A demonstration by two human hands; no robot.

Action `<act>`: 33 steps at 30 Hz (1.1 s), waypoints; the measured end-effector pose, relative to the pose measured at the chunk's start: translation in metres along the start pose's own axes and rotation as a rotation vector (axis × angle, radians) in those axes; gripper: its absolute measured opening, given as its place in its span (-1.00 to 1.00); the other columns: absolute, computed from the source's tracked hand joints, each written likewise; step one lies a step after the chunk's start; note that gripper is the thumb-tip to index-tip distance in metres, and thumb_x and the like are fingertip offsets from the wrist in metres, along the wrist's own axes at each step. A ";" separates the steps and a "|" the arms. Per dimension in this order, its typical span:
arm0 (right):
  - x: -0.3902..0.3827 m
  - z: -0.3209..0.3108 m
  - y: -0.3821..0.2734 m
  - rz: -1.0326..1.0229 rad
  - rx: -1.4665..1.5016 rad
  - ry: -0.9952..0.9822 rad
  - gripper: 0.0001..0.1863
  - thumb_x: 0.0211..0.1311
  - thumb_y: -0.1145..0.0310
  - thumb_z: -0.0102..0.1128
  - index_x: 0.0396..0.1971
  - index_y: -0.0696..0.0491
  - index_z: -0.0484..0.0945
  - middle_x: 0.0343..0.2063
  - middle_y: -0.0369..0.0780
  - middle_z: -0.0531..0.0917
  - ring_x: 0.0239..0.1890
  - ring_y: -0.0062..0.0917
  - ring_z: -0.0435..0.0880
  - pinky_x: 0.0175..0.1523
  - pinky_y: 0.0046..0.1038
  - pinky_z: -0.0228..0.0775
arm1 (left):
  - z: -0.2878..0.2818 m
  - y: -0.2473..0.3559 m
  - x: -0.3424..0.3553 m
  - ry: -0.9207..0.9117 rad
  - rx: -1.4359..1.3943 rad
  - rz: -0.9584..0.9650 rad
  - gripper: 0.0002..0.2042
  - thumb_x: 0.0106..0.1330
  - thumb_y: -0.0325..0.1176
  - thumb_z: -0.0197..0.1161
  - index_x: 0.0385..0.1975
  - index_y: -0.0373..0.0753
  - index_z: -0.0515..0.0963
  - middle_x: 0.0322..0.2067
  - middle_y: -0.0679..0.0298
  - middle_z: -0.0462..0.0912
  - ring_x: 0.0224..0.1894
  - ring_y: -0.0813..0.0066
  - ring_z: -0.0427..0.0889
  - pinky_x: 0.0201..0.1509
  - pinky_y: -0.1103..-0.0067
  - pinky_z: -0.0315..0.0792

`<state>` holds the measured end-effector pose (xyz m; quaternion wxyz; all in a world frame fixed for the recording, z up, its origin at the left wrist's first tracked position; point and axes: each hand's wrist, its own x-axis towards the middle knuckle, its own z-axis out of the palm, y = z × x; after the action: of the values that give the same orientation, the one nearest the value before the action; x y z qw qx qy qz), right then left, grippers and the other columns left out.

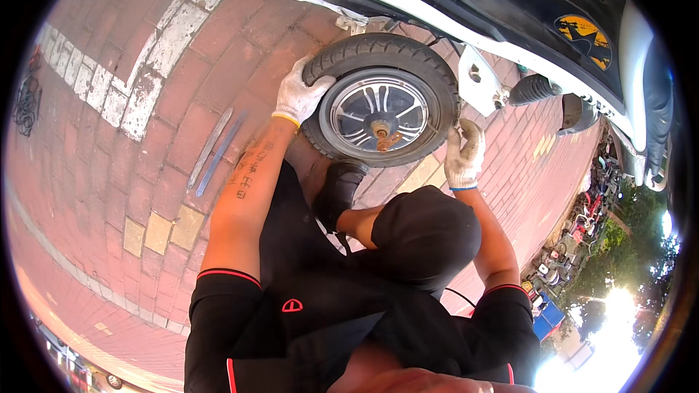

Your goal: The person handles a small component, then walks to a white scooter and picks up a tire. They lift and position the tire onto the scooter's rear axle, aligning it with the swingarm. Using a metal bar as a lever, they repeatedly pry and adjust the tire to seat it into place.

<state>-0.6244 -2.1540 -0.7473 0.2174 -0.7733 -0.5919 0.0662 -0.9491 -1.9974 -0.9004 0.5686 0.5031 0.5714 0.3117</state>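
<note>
A small scooter wheel lies before me, a black tyre [378, 51] around a silver spoked rim [378, 113] with a rusty axle [386, 138]. My left hand [298, 94], in a white work glove, grips the tyre's left edge. My right hand [464, 153], also gloved, clasps the tyre's lower right edge beside the white frame bracket [477, 80]. A black shoe [338, 188] presses against the bottom of the tyre. A black cap [426, 236] covers part of the view below the wheel.
The white and black scooter body [524, 7] arches over the wheel, with a footrest [531, 89] on the right. Two long flat metal bars [215, 149] lie on the red brick pavement [109, 196] to the left. Parked bicycles [582, 211] stand far right.
</note>
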 end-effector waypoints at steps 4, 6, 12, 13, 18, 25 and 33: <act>0.004 0.019 0.042 0.489 0.271 -0.114 -0.13 0.41 -0.02 0.30 0.45 0.31 0.22 0.32 0.14 0.46 0.40 -0.09 0.42 0.50 -0.21 0.20 | 0.006 0.009 -0.006 0.024 0.025 0.007 -0.32 0.17 -0.14 0.52 0.27 -0.32 0.51 0.01 -0.06 0.76 0.09 0.20 0.75 0.22 0.40 0.55; 0.022 0.024 0.037 0.431 0.276 -0.209 -0.07 0.43 -0.12 0.24 0.48 0.31 0.16 0.37 0.17 0.42 0.43 -0.05 0.39 0.51 -0.22 0.18 | 0.006 0.004 -0.006 0.045 0.011 0.048 -0.34 0.19 -0.15 0.50 0.26 -0.33 0.51 0.00 -0.06 0.76 0.08 0.19 0.75 0.21 0.39 0.55; 0.032 0.046 0.050 0.459 0.008 -0.214 -0.09 0.43 -0.13 0.22 0.46 0.30 0.18 0.35 0.25 0.40 0.38 0.12 0.41 0.46 -0.14 0.23 | 0.013 0.001 -0.007 0.119 0.044 0.046 -0.34 0.14 -0.21 0.55 0.23 -0.36 0.52 0.00 -0.01 0.76 0.07 0.30 0.75 0.21 0.44 0.55; 0.037 0.051 0.052 0.470 -0.012 -0.233 -0.09 0.42 -0.12 0.24 0.46 0.30 0.18 0.34 0.25 0.41 0.37 0.12 0.41 0.46 -0.14 0.23 | 0.014 0.005 -0.010 0.128 0.021 0.042 -0.35 0.15 -0.22 0.55 0.23 -0.37 0.52 0.00 0.00 0.76 0.06 0.31 0.74 0.21 0.45 0.55; 0.040 0.051 0.041 0.464 0.087 -0.200 -0.13 0.41 -0.05 0.28 0.45 0.28 0.22 0.33 0.22 0.43 0.41 0.06 0.37 0.50 -0.18 0.17 | 0.015 0.008 -0.009 0.111 0.024 0.054 -0.35 0.16 -0.19 0.53 0.22 -0.37 0.52 -0.03 -0.02 0.77 0.05 0.27 0.75 0.19 0.43 0.55; -0.006 0.029 0.066 0.602 0.767 -0.278 -0.09 0.47 0.12 0.27 0.59 0.19 0.00 0.47 -0.03 0.33 0.50 -0.35 0.29 0.55 -0.34 0.08 | 0.014 0.003 -0.010 0.147 0.062 0.038 -0.32 0.15 -0.13 0.53 0.23 -0.36 0.52 -0.04 -0.05 0.77 0.04 0.22 0.75 0.17 0.41 0.55; -0.089 0.096 0.093 0.634 0.868 -0.057 -0.39 0.46 0.53 0.14 0.44 0.15 0.21 0.29 -0.16 0.52 0.30 -0.44 0.49 0.45 -0.38 0.26 | 0.024 -0.013 -0.004 0.195 0.079 0.097 -0.36 0.11 -0.17 0.53 0.19 -0.35 0.55 -0.07 -0.11 0.77 0.01 0.12 0.77 0.15 0.35 0.58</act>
<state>-0.6017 -2.2322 -0.8854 0.4703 -0.7511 -0.2532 0.3880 -0.9294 -2.0099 -0.9151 0.4743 0.5194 0.6107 0.3638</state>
